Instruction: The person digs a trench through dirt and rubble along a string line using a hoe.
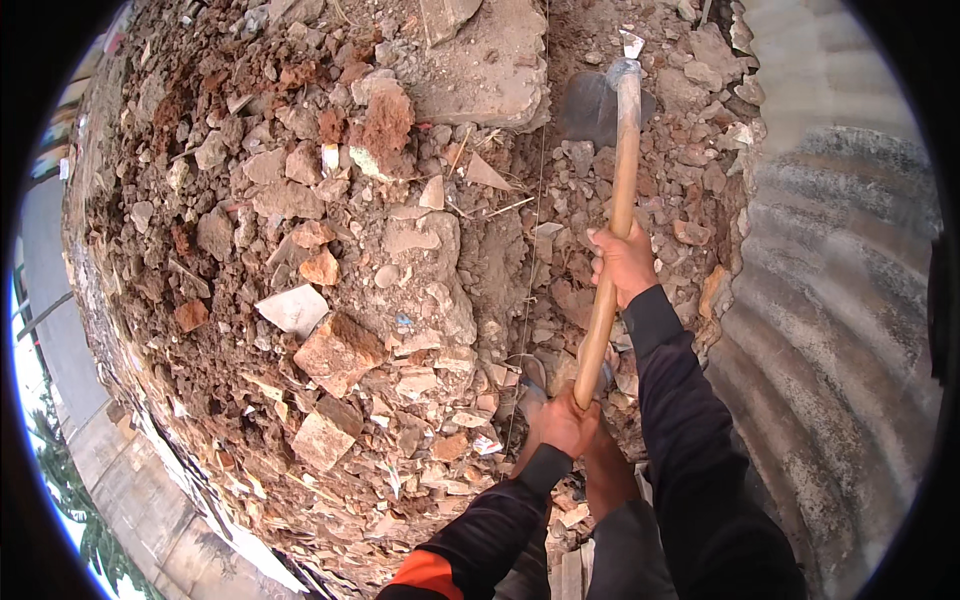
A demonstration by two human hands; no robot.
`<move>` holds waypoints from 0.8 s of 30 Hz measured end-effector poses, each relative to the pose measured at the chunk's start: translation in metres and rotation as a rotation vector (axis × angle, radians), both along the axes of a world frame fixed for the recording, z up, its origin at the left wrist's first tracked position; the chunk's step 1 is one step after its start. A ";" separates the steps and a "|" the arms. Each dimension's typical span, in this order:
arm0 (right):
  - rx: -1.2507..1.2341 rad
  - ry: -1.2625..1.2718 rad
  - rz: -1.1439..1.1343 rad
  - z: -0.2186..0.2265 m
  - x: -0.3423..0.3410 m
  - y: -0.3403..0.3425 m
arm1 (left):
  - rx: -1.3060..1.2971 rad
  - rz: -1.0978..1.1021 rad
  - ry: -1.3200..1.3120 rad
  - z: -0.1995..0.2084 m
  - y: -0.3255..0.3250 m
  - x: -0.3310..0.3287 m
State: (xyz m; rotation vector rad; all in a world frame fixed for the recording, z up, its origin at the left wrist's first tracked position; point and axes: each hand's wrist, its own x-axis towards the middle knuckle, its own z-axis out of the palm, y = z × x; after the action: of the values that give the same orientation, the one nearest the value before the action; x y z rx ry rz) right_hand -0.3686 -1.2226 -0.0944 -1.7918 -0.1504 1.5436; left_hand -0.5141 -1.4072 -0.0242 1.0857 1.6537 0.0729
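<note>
A hoe with a long wooden handle (pixel 597 335) reaches away from me over broken ground. My left hand (pixel 565 425) is wrapped round the near end of the handle, in front of my legs. Farther up, my right hand (pixel 625 265) grips the handle near its middle. At the far end, the dark metal hoe blade (pixel 588 107) lies against or just above the rubble; I cannot tell which. A pale metal collar (pixel 624 72) joins it to the wood.
Along the right runs a weathered corrugated sheet wall (pixel 840 290). A thin string (pixel 538 195) stretches lengthwise left of the hoe. Heaped soil and broken masonry (pixel 230 190) cover the left, with a brick chunk (pixel 340 353) among them. A flat concrete slab (pixel 485 75) lies at the far middle.
</note>
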 end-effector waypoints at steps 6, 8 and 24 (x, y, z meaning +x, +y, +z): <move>0.040 -0.018 -0.181 0.007 0.043 0.002 | 0.008 -0.232 0.082 -0.012 0.021 0.005; 0.037 0.005 -0.147 0.015 0.041 0.000 | 0.012 -0.176 0.047 -0.005 0.008 0.014; -0.180 0.086 0.028 0.179 -0.030 -0.183 | -0.368 -0.059 0.009 0.171 -0.191 -0.040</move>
State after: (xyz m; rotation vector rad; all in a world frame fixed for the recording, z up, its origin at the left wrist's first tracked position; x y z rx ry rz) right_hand -0.3986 -1.4058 0.0851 -1.8638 0.0053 1.6964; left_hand -0.5539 -1.5981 0.1463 0.8520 1.5648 -0.2657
